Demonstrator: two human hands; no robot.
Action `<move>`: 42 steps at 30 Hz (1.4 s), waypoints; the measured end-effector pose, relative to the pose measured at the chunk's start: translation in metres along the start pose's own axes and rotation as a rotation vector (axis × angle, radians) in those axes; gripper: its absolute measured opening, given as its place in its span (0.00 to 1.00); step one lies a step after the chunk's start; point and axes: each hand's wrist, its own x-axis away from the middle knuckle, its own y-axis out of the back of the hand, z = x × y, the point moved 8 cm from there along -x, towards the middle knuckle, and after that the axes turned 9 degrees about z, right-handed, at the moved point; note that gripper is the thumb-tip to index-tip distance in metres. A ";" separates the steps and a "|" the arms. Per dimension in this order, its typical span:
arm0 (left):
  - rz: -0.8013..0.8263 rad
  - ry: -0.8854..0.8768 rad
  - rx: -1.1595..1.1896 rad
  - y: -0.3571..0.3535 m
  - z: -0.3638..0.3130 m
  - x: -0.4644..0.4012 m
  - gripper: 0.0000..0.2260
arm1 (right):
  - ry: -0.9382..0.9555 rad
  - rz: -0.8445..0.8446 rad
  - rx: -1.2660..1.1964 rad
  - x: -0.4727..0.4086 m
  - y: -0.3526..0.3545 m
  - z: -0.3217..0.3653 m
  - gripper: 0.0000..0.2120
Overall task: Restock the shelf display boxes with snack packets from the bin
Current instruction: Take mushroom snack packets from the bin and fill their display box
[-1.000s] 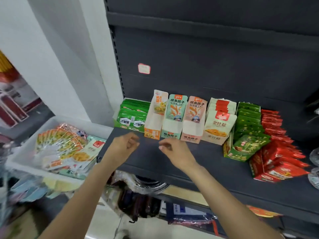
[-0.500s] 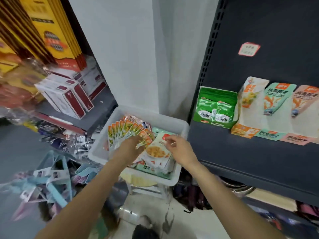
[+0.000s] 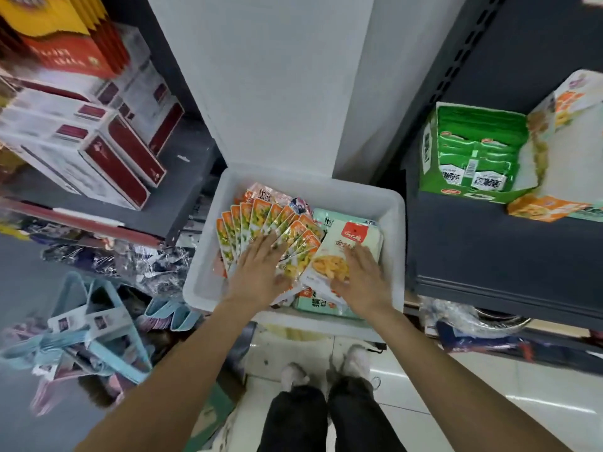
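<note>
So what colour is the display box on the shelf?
Green display box, seen in the head view.

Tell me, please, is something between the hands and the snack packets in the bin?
Nothing visible is. The left hand lies flat on the fanned orange packets, and the right hand lies on the white packet, inside the white bin.

Bright, even overhead light, soft shadows, wide-angle bending and motion blur toward the left edge.
</note>
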 end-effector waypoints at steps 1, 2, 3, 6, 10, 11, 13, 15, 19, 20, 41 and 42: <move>-0.010 -0.001 0.024 0.000 0.000 0.000 0.29 | 0.001 -0.016 0.015 0.001 -0.001 0.000 0.36; -0.018 0.000 0.053 0.002 -0.002 0.000 0.28 | 0.004 -0.031 0.023 0.003 -0.002 0.001 0.36; -0.025 -0.001 0.077 0.003 -0.004 0.000 0.26 | 0.009 -0.038 0.031 0.005 -0.003 0.001 0.36; -0.075 -0.059 0.098 0.009 -0.015 -0.003 0.23 | 0.011 -0.041 0.033 0.014 -0.005 -0.001 0.37; -0.025 -0.094 0.132 0.000 -0.022 -0.014 0.26 | 0.022 -0.050 0.001 0.022 -0.003 -0.004 0.38; 0.012 -0.097 0.123 -0.006 -0.023 -0.017 0.29 | 0.026 -0.052 -0.006 0.022 -0.002 -0.005 0.38; 0.065 -0.119 0.091 -0.013 -0.025 -0.020 0.33 | 0.029 -0.056 -0.011 0.023 -0.001 -0.004 0.38; 0.092 -0.124 0.056 -0.017 -0.025 -0.023 0.35 | 0.028 -0.055 -0.004 0.022 -0.001 -0.002 0.38; 0.072 -0.152 0.069 -0.016 -0.024 -0.023 0.34 | -0.009 -0.047 0.071 0.014 0.003 0.000 0.46; 0.063 -0.164 0.086 -0.015 -0.023 -0.022 0.34 | -0.015 -0.045 0.088 0.010 0.005 0.000 0.49; -0.115 -0.032 0.876 0.036 -0.030 -0.029 0.06 | 0.150 -0.165 -0.225 0.003 0.046 0.015 0.43; -0.142 0.013 0.852 0.037 -0.021 -0.027 0.06 | 0.102 -0.133 -0.198 -0.003 0.045 0.011 0.44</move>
